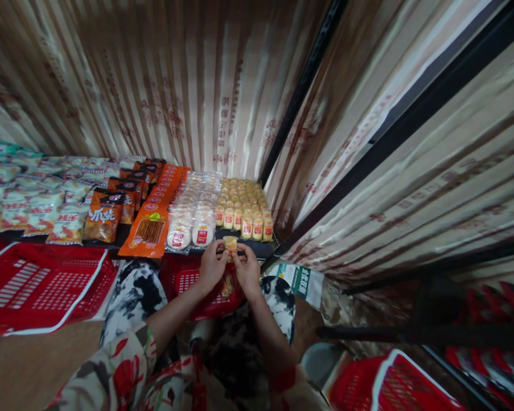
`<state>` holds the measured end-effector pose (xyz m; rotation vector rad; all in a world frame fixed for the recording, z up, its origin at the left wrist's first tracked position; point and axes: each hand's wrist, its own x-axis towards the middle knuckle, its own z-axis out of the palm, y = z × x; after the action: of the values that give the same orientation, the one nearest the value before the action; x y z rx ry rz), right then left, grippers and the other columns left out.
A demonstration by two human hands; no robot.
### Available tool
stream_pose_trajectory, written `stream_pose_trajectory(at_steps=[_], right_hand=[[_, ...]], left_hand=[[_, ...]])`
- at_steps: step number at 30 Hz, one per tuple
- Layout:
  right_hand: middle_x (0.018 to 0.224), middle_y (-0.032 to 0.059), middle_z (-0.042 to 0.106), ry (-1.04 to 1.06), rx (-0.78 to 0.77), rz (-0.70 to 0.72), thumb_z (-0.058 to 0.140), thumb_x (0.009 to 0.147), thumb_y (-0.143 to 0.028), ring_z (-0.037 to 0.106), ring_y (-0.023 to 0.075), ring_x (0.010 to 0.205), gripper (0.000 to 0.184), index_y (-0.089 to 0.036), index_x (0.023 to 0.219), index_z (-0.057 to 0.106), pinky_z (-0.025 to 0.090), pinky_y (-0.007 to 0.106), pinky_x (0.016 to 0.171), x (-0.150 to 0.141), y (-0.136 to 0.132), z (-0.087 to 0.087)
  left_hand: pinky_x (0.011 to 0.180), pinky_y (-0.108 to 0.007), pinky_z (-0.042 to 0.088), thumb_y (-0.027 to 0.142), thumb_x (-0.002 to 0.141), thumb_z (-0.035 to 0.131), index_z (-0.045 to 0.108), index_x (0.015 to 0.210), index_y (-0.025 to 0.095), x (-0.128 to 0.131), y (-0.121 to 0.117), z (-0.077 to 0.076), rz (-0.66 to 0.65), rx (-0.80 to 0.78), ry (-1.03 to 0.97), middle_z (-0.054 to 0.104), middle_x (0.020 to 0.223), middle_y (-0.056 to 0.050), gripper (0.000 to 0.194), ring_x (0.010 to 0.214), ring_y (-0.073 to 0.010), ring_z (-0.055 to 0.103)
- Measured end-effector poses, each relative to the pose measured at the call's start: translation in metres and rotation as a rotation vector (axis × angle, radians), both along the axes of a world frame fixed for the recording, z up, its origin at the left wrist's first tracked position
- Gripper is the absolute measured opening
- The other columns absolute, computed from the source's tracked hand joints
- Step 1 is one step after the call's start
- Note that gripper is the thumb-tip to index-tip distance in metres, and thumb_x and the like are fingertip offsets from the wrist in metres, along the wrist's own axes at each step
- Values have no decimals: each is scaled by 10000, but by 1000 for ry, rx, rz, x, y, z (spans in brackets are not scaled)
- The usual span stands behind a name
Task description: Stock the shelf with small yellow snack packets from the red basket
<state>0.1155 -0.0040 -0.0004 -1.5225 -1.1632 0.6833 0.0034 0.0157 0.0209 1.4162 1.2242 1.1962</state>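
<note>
Between my left hand (213,265) and my right hand (247,269) is a small yellow wrapped snack pack (230,244), pinched by the fingers of both hands. Its contents are too small to make out. Just beyond my hands, several similar yellow snack packs (246,220) stand in close rows at the shelf's right end. Below my hands, a red plastic basket (186,282) sits between my knees, with a few small yellowish packs (227,285) in it.
Left of the yellow packs lie clear-wrapped round white snacks (192,220), an orange bag (154,214), brown bags (104,216) and white bags (43,208). A red basket (47,285) is at left, another (394,382) at lower right. Dark poles (346,194) and a curtain (188,85) stand behind.
</note>
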Motion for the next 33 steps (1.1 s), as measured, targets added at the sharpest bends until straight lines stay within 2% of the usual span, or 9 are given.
stream_pose_trajectory(at_steps=[6,14,22,28,33], right_hand=[[1020,43,637,-69,-3,-60,518,787,-338,583,115,600,276,-209,1023,578,489,257,633,6,16,3],[985,45,644,-211,12,-154,478,797,-308,586,121,604,276,-189,1017,595,461,265,657,4,27,7],[938,49,640,-320,26,-217,448,816,-308,589,158,716,273,-189,1013,595,447,272,667,3,33,3],[1003,88,613,-288,111,-191,436,812,-243,595,166,767,276,-171,1033,585,484,295,712,2,36,-2],[1052,111,580,-211,154,-163,430,795,-183,614,155,751,310,-160,1073,568,517,313,752,2,39,-8]], left_hand=[[852,-328,508,97,788,468,548,1018,144,11,11,-3,-11,41,-5,611,1060,-111,248,998,-185,593],[899,-358,500,50,765,440,528,1082,152,16,21,-12,-59,83,-14,601,1124,-100,345,1063,-181,576],[983,-386,440,34,757,430,528,1107,152,19,23,-22,-46,85,107,603,1149,-97,382,1096,-184,564],[995,-376,425,47,760,426,530,1121,148,22,29,-26,-35,73,99,603,1156,-95,389,1089,-177,568],[993,-379,421,54,764,422,540,1109,143,26,33,-23,-18,48,92,612,1141,-98,375,1070,-177,574]])
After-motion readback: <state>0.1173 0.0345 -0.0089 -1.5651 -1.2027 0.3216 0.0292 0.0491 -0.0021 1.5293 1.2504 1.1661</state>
